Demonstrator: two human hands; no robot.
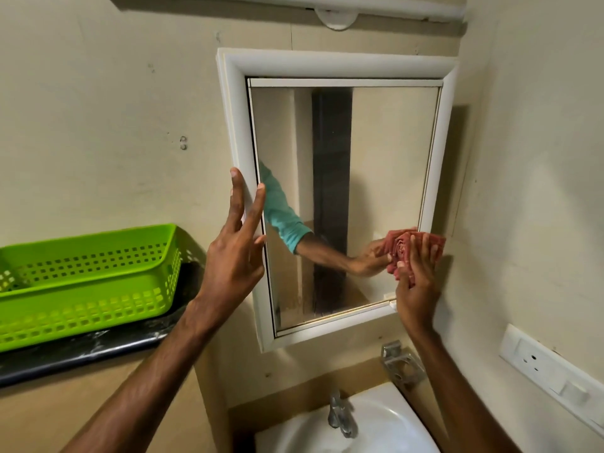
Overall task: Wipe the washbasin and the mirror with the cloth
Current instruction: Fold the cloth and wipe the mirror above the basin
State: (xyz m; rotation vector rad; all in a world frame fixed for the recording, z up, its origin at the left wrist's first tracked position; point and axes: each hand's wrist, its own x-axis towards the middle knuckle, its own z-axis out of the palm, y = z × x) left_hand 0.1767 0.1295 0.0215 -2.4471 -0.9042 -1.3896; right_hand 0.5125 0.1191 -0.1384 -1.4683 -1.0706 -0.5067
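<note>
We see cream walls (98, 125), a green basket (88, 276) at nine o'clock, a switch plate (552, 374) at four.

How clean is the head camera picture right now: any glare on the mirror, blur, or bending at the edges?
Head view: no harsh glare on the white-framed mirror, only a hazy, streaked lower glass; the right hand pressing the red cloth is sharp; wide-angle bending tilts the mirror frame and the white wall switchboard; the mirror casts a soft shadow on the wall to its right.

A green basket (88, 273) sits on the dark shelf (81, 351).
</note>
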